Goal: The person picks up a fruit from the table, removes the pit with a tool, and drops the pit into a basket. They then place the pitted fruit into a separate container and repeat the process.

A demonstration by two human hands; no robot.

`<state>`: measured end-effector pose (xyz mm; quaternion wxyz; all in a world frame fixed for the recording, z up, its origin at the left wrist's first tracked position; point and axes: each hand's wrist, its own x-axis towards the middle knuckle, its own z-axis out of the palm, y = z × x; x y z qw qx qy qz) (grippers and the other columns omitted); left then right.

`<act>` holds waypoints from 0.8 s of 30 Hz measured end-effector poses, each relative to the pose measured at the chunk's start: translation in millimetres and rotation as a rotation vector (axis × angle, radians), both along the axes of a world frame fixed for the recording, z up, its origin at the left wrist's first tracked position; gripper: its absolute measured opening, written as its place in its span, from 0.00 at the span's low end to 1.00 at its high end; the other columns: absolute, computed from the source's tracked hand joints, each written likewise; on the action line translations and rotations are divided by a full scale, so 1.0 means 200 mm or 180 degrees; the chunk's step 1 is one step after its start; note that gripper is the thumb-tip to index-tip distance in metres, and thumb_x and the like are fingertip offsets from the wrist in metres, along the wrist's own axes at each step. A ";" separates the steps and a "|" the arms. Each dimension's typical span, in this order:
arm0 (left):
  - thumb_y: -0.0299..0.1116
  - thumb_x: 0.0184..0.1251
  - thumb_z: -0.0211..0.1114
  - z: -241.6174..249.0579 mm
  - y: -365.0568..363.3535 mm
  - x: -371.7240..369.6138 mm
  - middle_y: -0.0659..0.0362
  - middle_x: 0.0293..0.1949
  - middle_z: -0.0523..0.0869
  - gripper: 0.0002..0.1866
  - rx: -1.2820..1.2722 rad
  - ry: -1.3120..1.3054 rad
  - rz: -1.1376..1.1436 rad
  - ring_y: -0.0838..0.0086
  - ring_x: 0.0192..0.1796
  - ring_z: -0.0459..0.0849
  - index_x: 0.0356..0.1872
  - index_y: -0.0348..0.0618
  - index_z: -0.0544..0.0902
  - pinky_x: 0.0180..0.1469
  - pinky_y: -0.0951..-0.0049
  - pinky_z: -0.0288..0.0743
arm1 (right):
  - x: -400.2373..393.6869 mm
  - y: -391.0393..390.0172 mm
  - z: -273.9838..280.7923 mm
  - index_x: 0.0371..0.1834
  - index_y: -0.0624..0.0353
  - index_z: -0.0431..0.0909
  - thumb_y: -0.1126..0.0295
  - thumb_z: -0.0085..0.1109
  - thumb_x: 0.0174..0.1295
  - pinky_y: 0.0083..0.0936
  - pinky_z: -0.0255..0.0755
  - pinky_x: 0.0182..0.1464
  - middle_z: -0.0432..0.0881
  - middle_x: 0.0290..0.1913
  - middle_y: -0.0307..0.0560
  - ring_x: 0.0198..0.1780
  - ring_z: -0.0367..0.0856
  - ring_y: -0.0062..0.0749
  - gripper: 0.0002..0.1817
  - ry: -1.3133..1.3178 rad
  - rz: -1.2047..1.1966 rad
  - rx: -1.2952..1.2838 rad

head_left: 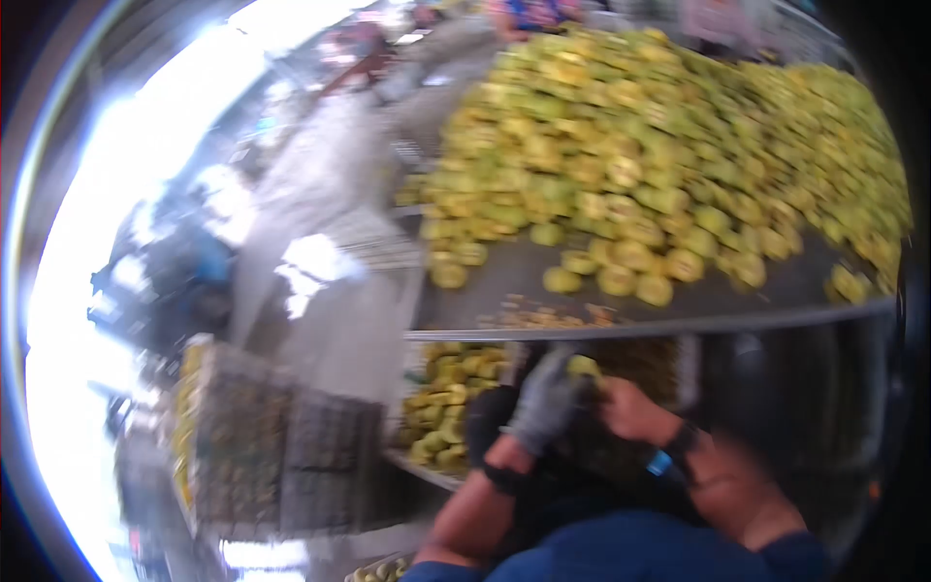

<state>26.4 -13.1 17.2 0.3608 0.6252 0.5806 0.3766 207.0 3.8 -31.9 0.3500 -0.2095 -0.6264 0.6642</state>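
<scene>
In a grey glove, my left hand is closed around a round yellow-green fruit, just below the front edge of the metal table. My bare right hand is closed close beside that fruit, with a dark band on its wrist. Blur and the hand itself hide whatever its fingers hold. A large heap of similar fruits covers the table ahead; several of them show a flat, brownish middle. Left of my gloved hand, a crate holds more yellow-green fruits.
Stacked crates stand to the left, with yellow showing along one side. Small scraps lie near the table's front edge. Beneath my hands is a container of brownish bits. A person's colourful clothing shows behind the heap.
</scene>
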 end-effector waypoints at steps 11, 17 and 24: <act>0.40 0.86 0.53 -0.26 0.02 0.12 0.52 0.56 0.88 0.23 0.0277 -0.1638 0.0533 0.67 0.57 0.87 0.62 0.28 0.82 0.63 0.65 0.80 | 0.06 -0.01 0.04 0.50 0.65 0.78 0.76 0.58 0.69 0.39 0.78 0.53 0.87 0.41 0.49 0.46 0.84 0.39 0.09 -0.0881 -0.0335 -0.0017; 0.33 0.83 0.55 -0.19 0.01 0.15 0.51 0.49 0.91 0.17 0.0255 -0.0897 0.0732 0.68 0.54 0.87 0.56 0.30 0.86 0.60 0.66 0.80 | 0.07 0.00 -0.02 0.51 0.65 0.80 0.77 0.57 0.67 0.40 0.78 0.54 0.88 0.45 0.57 0.49 0.86 0.41 0.11 -0.0834 -0.0023 -0.0388; 0.29 0.77 0.56 -0.17 0.00 0.13 0.53 0.39 0.88 0.14 0.0559 0.0210 0.0698 0.62 0.41 0.87 0.52 0.38 0.88 0.47 0.64 0.81 | 0.07 0.02 0.00 0.50 0.60 0.83 0.72 0.59 0.68 0.43 0.80 0.51 0.88 0.41 0.61 0.47 0.89 0.52 0.11 -0.1034 0.0150 0.0070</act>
